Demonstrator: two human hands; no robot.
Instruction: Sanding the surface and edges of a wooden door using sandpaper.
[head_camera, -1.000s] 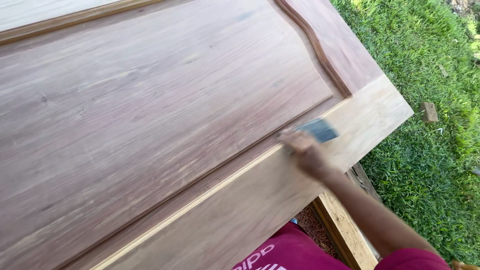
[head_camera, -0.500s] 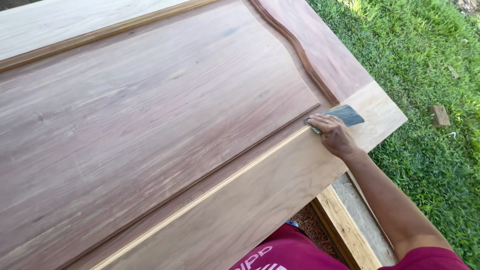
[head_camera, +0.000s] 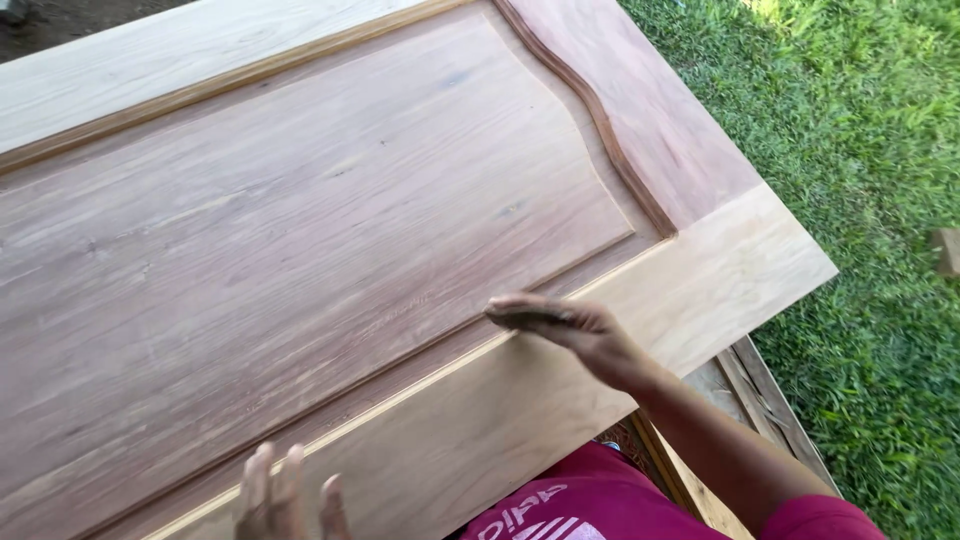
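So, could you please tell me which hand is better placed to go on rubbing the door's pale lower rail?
Probably the right hand: it hovers over the wooden door near that rail. The left hand sits at the near edge, fingers spread.

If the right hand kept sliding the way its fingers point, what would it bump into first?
The right hand points left along the wooden door. Its path runs over the door's lower rail and the groove of the raised panel; nothing else lies there. Whether it hovers above the wood or brushes it is unclear.
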